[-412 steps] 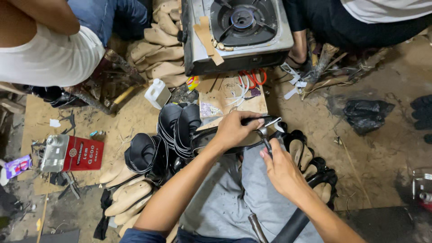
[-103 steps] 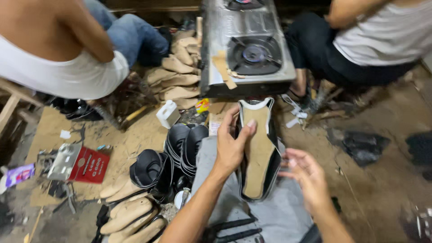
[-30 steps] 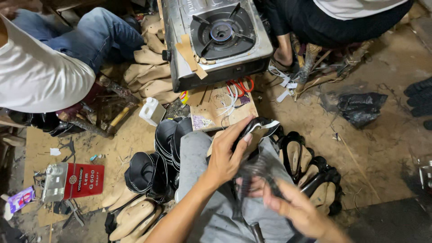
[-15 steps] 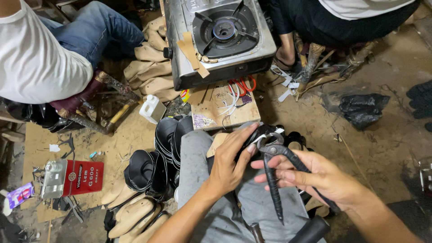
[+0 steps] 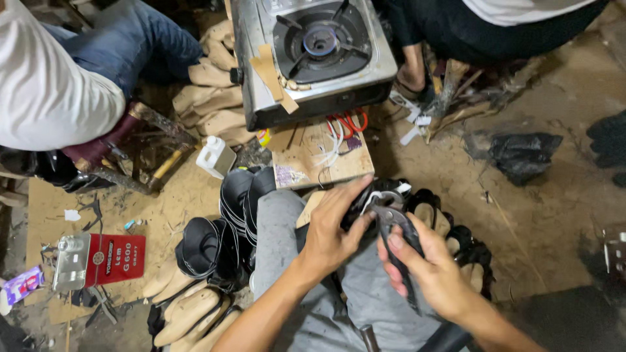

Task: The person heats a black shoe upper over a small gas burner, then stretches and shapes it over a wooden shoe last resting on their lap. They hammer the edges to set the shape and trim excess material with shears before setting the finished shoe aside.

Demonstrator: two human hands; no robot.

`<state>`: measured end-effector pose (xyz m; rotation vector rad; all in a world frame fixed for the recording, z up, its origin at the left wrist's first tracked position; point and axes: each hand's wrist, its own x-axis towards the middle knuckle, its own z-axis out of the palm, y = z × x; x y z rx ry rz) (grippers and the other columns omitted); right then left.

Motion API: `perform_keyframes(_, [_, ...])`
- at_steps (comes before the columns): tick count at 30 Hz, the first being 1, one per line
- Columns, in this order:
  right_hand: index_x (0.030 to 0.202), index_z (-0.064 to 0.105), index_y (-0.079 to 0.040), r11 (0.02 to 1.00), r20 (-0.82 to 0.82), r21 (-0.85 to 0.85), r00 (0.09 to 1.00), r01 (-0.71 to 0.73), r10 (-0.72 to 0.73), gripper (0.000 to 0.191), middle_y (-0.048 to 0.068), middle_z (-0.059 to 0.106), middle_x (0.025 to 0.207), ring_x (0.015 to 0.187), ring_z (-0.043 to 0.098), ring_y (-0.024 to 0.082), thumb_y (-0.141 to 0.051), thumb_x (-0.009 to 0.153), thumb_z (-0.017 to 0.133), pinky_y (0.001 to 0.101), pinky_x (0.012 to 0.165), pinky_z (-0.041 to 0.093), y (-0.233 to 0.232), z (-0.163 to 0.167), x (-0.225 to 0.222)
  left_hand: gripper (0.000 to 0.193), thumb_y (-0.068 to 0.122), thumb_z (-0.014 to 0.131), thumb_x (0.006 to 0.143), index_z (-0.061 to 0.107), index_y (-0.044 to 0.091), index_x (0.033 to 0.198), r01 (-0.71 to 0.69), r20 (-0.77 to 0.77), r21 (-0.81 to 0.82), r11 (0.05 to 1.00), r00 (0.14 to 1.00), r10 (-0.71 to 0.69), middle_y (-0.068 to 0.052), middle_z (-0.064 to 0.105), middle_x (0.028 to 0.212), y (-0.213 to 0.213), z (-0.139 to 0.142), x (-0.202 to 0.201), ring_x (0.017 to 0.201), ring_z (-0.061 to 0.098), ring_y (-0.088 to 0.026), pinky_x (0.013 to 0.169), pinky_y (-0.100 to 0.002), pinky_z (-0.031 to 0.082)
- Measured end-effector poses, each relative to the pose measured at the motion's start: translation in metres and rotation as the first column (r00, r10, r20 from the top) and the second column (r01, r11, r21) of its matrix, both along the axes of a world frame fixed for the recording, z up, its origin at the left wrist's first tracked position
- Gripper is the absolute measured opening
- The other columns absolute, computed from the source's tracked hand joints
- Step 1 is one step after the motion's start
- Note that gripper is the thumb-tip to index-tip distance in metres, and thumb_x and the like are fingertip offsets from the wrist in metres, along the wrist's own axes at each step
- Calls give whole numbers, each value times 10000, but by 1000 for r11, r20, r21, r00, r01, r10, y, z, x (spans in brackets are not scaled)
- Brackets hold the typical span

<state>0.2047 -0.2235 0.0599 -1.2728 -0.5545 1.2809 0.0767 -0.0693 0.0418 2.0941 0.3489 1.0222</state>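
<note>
On my lap, my left hand (image 5: 332, 231) grips a black shoe upper (image 5: 381, 192) mounted on a last, fingers wrapped over its near side. Metal lasting pliers (image 5: 399, 241) are clasped in my right hand (image 5: 424, 270), with the jaws set against the shoe's edge just right of my left fingers. My grey trousers (image 5: 287, 261) lie under both hands.
A single-burner gas stove (image 5: 313, 55) stands ahead on a wooden board (image 5: 306, 153). Black shoe uppers (image 5: 228, 221) and tan lasts (image 5: 189, 313) pile at my left; black sandals (image 5: 456, 234) at my right. A red tin (image 5: 114, 257) lies left. Two seated people flank the stove.
My right hand has drawn the pliers in closer and tilted them so the jaws meet the shoe edge. The left hand keeps its hold on the shoe.
</note>
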Motion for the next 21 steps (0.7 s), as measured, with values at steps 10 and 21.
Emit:
perform_keyframes(10, [1022, 490, -45, 974, 177, 167, 967, 154, -183, 220, 79, 619, 861, 584, 555, 100, -262, 1039, 529, 255, 483, 498, 13, -40, -29, 608, -9, 722, 830, 548, 33, 1411, 64, -20, -101, 993, 998, -67, -153, 679, 1317, 8, -2, 6, 1191, 666, -338, 1018, -404, 509])
perform_keyframes(21, [1034, 567, -72, 904, 708, -26, 631, -427, 318, 148, 49, 740, 871, 820, 717, 123, -215, 1031, 605, 286, 729, 556, -3, 27, 56, 621, -46, 711, 796, 598, 91, 1391, -6, -20, 107, 994, 1000, 8, -131, 676, 1328, -9, 2, 9, 1211, 658, -334, 1040, -418, 490])
